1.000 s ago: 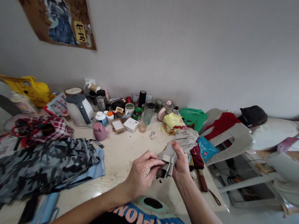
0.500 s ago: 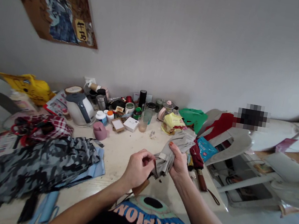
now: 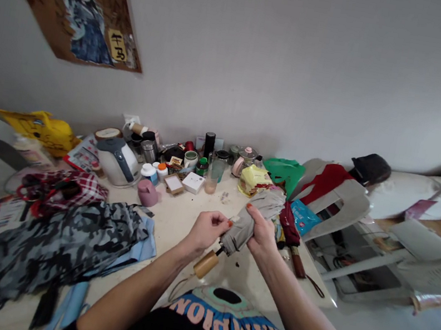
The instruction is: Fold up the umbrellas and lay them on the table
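A grey folding umbrella [image 3: 239, 232] with a short wooden handle [image 3: 206, 264] is held over the near part of the table, its folded cloth running up and to the right. My right hand [image 3: 263, 233] is wrapped round the gathered cloth, thumb on top. At the handle end of the cloth, my left hand [image 3: 207, 231] pinches the umbrella's edge or strap between thumb and fingers; the exact bit is too small to make out. Beside my right hand lie a dark red folded umbrella [image 3: 292, 222] and a brown handle [image 3: 297, 263] with a wrist loop.
A camouflage umbrella [image 3: 59, 245] and light blue cloth [image 3: 146, 240] spread over the table's left side. Behind stand an electric kettle [image 3: 118, 162], a pink cup [image 3: 148, 192], a white box [image 3: 192, 183] and glasses [image 3: 211, 183]. A white chair [image 3: 342, 219] stands at right.
My left hand has shifted slightly up along the umbrella's edge. The wooden handle now shows more fully below it. My right hand keeps its grip, moved slightly left.
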Demonstrator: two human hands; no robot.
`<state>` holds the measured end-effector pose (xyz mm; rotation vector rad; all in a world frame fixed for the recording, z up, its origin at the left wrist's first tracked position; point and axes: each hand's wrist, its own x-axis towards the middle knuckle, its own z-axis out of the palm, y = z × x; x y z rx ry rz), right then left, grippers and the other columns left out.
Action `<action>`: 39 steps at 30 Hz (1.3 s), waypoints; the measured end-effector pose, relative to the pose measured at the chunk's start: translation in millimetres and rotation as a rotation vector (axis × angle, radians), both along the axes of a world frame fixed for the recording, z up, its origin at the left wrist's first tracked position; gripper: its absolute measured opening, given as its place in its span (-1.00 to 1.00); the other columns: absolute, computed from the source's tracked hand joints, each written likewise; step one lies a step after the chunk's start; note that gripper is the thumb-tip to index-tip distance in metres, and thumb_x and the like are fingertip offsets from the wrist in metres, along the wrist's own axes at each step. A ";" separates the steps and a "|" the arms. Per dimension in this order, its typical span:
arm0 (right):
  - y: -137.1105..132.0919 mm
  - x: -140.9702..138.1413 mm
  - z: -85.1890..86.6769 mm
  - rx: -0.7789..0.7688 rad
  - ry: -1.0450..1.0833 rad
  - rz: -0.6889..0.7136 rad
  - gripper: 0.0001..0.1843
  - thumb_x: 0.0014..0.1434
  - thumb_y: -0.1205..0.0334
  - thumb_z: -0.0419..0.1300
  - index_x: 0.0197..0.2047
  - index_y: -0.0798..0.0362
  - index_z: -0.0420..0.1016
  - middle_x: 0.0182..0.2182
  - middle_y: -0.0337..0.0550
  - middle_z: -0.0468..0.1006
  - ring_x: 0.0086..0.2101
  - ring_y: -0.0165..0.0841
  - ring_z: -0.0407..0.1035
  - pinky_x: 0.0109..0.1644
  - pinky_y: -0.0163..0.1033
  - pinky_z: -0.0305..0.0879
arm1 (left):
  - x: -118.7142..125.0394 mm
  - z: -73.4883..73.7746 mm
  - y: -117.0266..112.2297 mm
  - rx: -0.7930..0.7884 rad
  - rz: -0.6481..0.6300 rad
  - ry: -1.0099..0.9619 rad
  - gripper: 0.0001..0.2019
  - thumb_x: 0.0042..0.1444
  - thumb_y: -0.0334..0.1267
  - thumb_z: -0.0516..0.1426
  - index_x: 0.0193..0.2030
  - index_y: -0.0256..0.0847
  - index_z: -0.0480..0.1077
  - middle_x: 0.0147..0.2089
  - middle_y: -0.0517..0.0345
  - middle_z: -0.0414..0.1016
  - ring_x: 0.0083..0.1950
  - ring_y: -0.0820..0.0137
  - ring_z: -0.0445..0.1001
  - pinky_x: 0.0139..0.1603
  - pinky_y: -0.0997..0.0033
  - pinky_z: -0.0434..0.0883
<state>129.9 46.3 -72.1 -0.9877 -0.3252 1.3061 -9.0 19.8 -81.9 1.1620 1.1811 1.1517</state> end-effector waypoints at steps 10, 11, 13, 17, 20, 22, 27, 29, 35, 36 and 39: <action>-16.3 -2.8 19.2 0.054 -0.022 0.226 -0.51 -0.42 0.28 0.50 -0.34 0.11 0.48 -0.52 -0.24 0.58 -0.59 -0.38 0.41 -0.49 -0.27 0.47 | -5.5 -29.7 1.7 -0.389 -0.752 -0.500 -0.20 -0.38 0.42 0.27 -0.26 -0.35 0.50 -0.35 -0.08 0.57 -0.26 0.21 0.54 -0.18 0.26 0.40; -17.7 -4.2 20.7 0.064 -0.034 0.248 -0.49 -0.42 0.26 0.50 -0.33 0.11 0.46 -0.54 -0.27 0.56 -0.61 -0.40 0.38 -0.53 -0.29 0.43 | -3.5 -28.0 2.1 -0.389 -0.808 -0.552 -0.16 -0.39 0.44 0.26 -0.20 -0.36 0.49 -0.29 -0.12 0.58 -0.20 0.15 0.55 -0.13 0.20 0.40; -19.0 -5.6 21.9 0.080 -0.063 0.266 -0.45 -0.40 0.21 0.51 -0.28 0.10 0.45 -0.57 -0.31 0.53 -0.63 -0.42 0.35 -0.58 -0.32 0.38 | 0.1 -21.8 3.8 -0.377 -0.856 -0.615 -0.11 -0.41 0.42 0.28 -0.11 -0.35 0.48 -0.20 -0.16 0.58 -0.15 0.10 0.56 -0.08 0.12 0.41; -18.2 -5.3 20.8 0.143 -0.134 0.206 -0.38 -0.39 0.23 0.51 -0.18 0.11 0.47 -0.49 -0.27 0.56 -0.55 -0.39 0.40 -0.48 -0.29 0.41 | 5.2 -10.5 7.9 -0.283 -0.773 -0.543 -0.14 -0.49 0.31 0.37 -0.13 -0.37 0.49 -0.27 -0.13 0.58 -0.24 0.14 0.56 -0.23 0.24 0.44; -18.7 -5.1 18.8 0.153 -0.194 0.177 -0.33 -0.38 0.22 0.50 -0.11 0.12 0.49 -0.45 -0.23 0.58 -0.54 -0.37 0.39 -0.45 -0.26 0.41 | 9.4 -8.3 7.5 -0.251 -0.733 -0.476 -0.20 -0.56 0.25 0.42 -0.25 -0.39 0.51 -0.40 -0.06 0.56 -0.37 0.27 0.53 -0.36 0.36 0.42; -19.7 -4.8 16.8 0.148 -0.235 0.172 -0.32 -0.36 0.19 0.50 -0.09 0.13 0.50 -0.44 -0.21 0.58 -0.53 -0.36 0.39 -0.44 -0.24 0.40 | 12.7 -7.6 4.6 -0.271 -0.720 -0.463 -0.22 -0.63 0.19 0.45 -0.30 -0.39 0.51 -0.46 0.01 0.54 -0.44 0.33 0.50 -0.39 0.39 0.42; -22.0 -3.4 13.4 0.158 -0.329 0.175 -0.32 -0.28 0.15 0.49 -0.03 0.10 0.50 -0.29 -0.13 0.62 -0.36 -0.25 0.46 -0.24 -0.16 0.43 | 18.7 -4.1 -4.1 -0.282 -0.592 -0.454 -0.45 -0.57 -0.13 0.50 -0.40 -0.36 0.49 -0.51 0.12 0.52 -0.51 0.43 0.45 -0.48 0.47 0.42; -23.0 -3.4 15.2 0.164 -0.322 0.188 -0.29 -0.27 0.17 0.48 0.02 0.07 0.48 -0.28 -0.14 0.61 -0.35 -0.25 0.45 -0.23 -0.16 0.42 | 18.3 -4.9 -5.0 -0.284 -0.580 -0.442 -0.55 -0.51 -0.24 0.47 -0.40 -0.34 0.49 -0.52 0.15 0.52 -0.53 0.44 0.45 -0.48 0.47 0.45; -26.2 -0.8 21.5 0.139 -0.299 0.243 -0.24 -0.31 0.12 0.49 0.02 0.09 0.44 -0.34 -0.16 0.59 -0.46 -0.30 0.42 -0.38 -0.20 0.41 | 11.3 -16.9 -2.4 -0.344 -0.741 -0.579 -0.48 -0.44 -0.19 0.46 -0.27 -0.37 0.51 -0.44 0.05 0.55 -0.41 0.24 0.57 -0.38 0.27 0.54; -26.6 0.4 21.2 0.119 -0.325 0.252 -0.25 -0.29 0.08 0.48 0.01 0.10 0.44 -0.38 -0.18 0.58 -0.52 -0.32 0.39 -0.45 -0.22 0.37 | 11.1 -18.2 -2.1 -0.343 -0.766 -0.604 -0.44 -0.44 -0.13 0.46 -0.24 -0.38 0.51 -0.42 0.02 0.56 -0.38 0.23 0.58 -0.37 0.27 0.53; -27.3 3.0 18.9 0.101 -0.386 0.249 -0.27 -0.26 0.03 0.47 -0.01 0.10 0.43 -0.45 -0.22 0.55 -0.59 -0.37 0.32 -0.54 -0.25 0.31 | 13.0 -18.4 -2.6 -0.321 -0.805 -0.604 -0.35 -0.51 0.00 0.48 -0.28 -0.40 0.50 -0.42 -0.01 0.55 -0.41 0.27 0.55 -0.40 0.34 0.49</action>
